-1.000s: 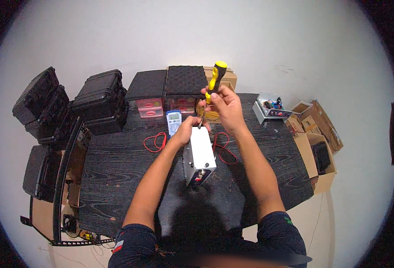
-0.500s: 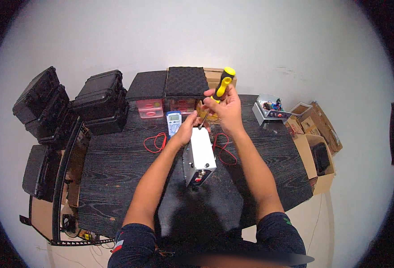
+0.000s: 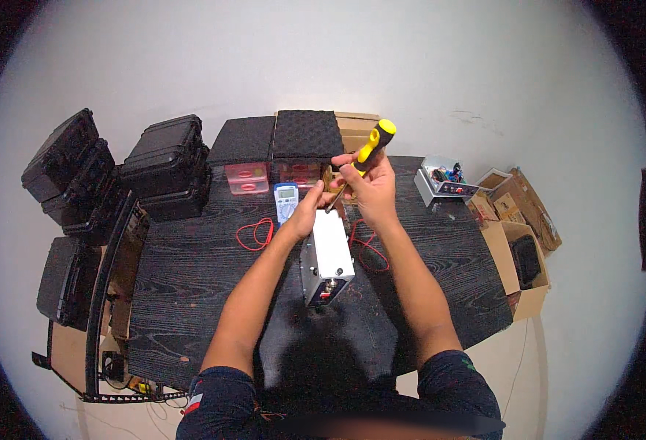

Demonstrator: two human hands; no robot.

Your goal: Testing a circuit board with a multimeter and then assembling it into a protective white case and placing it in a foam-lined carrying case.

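A white metal box [image 3: 331, 242] stands on the black table, its near end showing a dark panel with a red switch. My right hand [image 3: 373, 189] is closed round a yellow and black screwdriver [image 3: 372, 150], tilted up to the right. The screwdriver's shaft runs down to the far end of the box's top, where its tip meets the box near a corner. At that far end my left hand [image 3: 310, 213] grips the box, thumb up by the shaft; some of its fingers are hidden. A blue and white multimeter [image 3: 285, 202] lies just beyond my left hand.
Red test leads [image 3: 255, 236] lie either side of the box. Behind are clear red-fronted drawers [image 3: 246, 178] and black foam [image 3: 307, 133]. Black hard cases [image 3: 163, 165] stack at left. An opened white device [image 3: 444, 181] and cardboard boxes [image 3: 532, 290] are at right.
The screwdriver's handle has tipped further right and slightly lower, and my right hand has turned with it. My left hand and the white box have stayed in place.
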